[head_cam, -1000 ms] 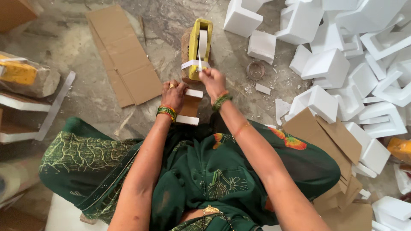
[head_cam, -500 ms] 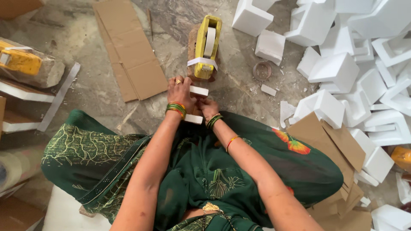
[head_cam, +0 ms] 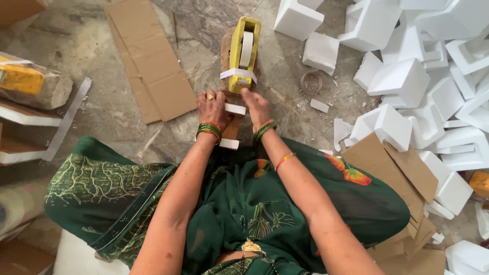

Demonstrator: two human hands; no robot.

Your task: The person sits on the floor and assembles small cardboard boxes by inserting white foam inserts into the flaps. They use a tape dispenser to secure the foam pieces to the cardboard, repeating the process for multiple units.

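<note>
Both hands work a small cardboard-wrapped piece [head_cam: 232, 127] on the floor: left hand [head_cam: 213, 108] clamped on it, right hand [head_cam: 256, 104] pinching tape at the yellow dispenser [head_cam: 243, 53]. One white strip already binds its near end; foam blocks [head_cam: 402, 81] sit piled alongside, unwrapped.

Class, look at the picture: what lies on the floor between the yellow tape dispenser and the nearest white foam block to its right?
In the head view, a small round metal lid lies between the yellow tape dispenser and the foam block.

Both arms are stretched forward and down. The left hand [head_cam: 214, 108] and right hand [head_cam: 256, 106] are held close together, fingers bent.
</note>
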